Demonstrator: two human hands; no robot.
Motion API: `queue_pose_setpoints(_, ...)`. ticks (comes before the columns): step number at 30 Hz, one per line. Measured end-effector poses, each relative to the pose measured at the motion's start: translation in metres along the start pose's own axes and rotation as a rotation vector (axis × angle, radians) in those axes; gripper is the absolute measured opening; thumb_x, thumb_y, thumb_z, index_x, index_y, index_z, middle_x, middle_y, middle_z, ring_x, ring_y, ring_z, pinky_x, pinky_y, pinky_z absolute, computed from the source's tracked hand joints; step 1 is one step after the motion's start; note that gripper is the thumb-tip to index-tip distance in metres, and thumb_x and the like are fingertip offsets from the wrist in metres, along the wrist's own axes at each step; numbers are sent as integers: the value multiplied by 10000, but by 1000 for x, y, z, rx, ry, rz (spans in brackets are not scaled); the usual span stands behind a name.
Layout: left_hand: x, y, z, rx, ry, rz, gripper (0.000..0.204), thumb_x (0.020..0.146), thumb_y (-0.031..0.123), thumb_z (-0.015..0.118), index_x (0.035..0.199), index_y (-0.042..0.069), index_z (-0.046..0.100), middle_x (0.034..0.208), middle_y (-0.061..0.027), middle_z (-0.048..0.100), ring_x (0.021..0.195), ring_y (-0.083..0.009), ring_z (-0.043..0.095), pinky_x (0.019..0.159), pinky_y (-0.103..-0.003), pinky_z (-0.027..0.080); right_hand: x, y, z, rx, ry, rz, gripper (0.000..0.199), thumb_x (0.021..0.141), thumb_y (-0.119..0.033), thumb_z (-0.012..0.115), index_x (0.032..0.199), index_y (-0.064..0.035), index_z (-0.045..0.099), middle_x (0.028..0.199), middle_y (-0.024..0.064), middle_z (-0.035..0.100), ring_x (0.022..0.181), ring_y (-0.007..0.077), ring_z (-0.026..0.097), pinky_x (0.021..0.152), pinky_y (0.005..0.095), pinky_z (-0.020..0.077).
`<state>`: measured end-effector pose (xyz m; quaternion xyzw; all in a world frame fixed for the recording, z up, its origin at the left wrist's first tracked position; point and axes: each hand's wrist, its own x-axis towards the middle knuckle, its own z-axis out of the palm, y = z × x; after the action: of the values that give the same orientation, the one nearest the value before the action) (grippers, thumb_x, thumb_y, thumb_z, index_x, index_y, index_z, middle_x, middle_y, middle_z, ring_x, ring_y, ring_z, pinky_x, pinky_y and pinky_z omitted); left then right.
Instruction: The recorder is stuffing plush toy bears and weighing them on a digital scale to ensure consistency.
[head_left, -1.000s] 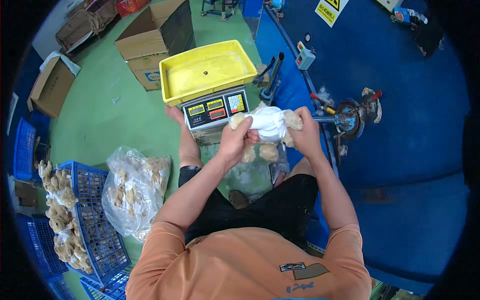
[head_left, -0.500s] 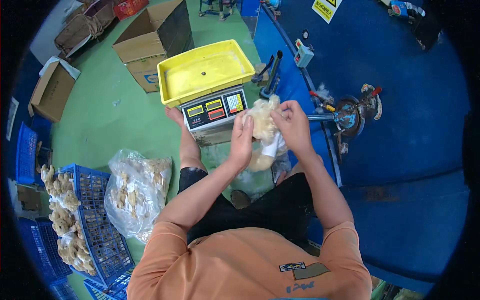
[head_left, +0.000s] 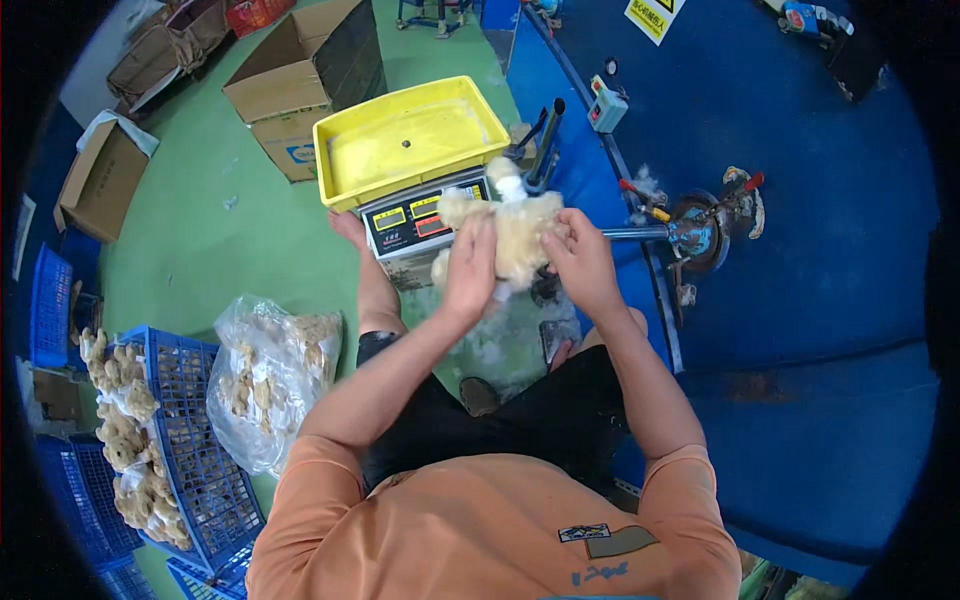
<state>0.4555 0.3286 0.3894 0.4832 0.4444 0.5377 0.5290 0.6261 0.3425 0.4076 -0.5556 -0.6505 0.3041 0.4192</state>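
A fluffy cream plush toy (head_left: pixel 522 236) is held in front of me, its white-banded end pointing away toward the yellow tray (head_left: pixel 430 120). My left hand (head_left: pixel 470 268) grips its left side, and stubby cream limbs stick out around that hand. On the right side, my right hand (head_left: pixel 583 262) pinches the fur between thumb and fingers. Part of the toy overlaps the weighing scale (head_left: pixel 392 232), whose keypad it partly hides. The tray rests on top of this scale. Right of my right hand, a metal pipe (head_left: pixel 638 233) juts from the blue machine.
At the left, a blue crate (head_left: pixel 200 430) holds several tan plush toys (head_left: pixel 125 440), with a clear bag (head_left: pixel 270 390) of more beside it. Open cardboard boxes (head_left: pixel 285 130) stand farther off. A blue machine panel (head_left: pixel 800 250) fills the right, with a control box (head_left: pixel 607 108).
The plush toy has been turned over in my hands. Its white-banded part has swung from the near lower side to the far side. My left hand has shifted slightly left and nearer me.
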Motion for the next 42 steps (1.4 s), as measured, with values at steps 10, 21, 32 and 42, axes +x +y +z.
queue_pose_setpoints(10, 23, -25, -14, -251, -52, 107, 415, 1074, 279, 344, 1424, 57, 377, 1256, -167, 552, 1014, -229, 618, 811, -329, 560, 6, -21, 6, -14, -20, 45, 244, 882, -125, 648, 1097, -10, 645, 986, 139, 690, 818, 289, 647, 713, 383, 512)
queue_pose_setpoints(21, -14, -21, 20, -539, 50, -68, 363, 1065, 203, 395, 1395, 51, 389, 1237, -169, 566, 963, -214, 647, 737, -264, 562, 3, -19, -10, -368, -6, -252, 186, 917, -114, 576, 1055, -10, 645, 981, 147, 683, 819, 323, 633, 716, 407, 497)
queue_pose_setpoints(32, -22, -11, 38, -679, 107, -119, 371, 1051, 193, 458, 1391, 62, 385, 1149, -126, 609, 842, -139, 629, 653, -227, 522, 6, -13, -6, -379, 46, -218, 132, 913, -107, 570, 976, -14, 638, 921, 143, 681, 774, 333, 625, 688, 420, 489)
queue_pose_setpoints(42, -7, -35, 39, -329, 46, 54, 408, 1054, 207, 457, 1432, 108, 338, 1185, -125, 599, 938, -167, 642, 728, -260, 555, 8, -8, -30, -341, 60, -122, 140, 921, -119, 585, 991, -10, 638, 863, 135, 683, 714, 309, 618, 666, 415, 484)
